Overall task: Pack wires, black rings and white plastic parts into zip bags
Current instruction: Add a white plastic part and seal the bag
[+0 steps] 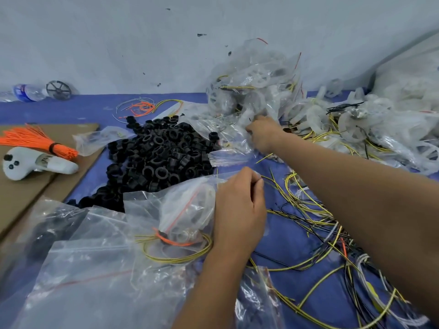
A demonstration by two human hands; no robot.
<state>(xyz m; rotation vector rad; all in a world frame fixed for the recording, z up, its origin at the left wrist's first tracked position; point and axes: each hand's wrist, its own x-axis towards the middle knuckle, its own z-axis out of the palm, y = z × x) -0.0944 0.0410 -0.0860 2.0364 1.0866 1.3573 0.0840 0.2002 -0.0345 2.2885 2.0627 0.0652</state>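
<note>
Your left hand pinches the upper edge of a zip bag, fingers curled over the plastic; the bag already holds a coiled yellow wire, an orange tie and pale parts. Your right hand reaches forward into the heap of filled bags and white plastic parts at the far right; its fingers are buried in the plastic, so you cannot tell whether they grip anything. Between the two hands and to the left lies the pile of black rings on the blue table cover. Loose yellow and black wires spread beneath your right forearm. Empty bags lie nearest you. At far left, on cardboard, rest a white controller and a bundle of orange ties.
</note>
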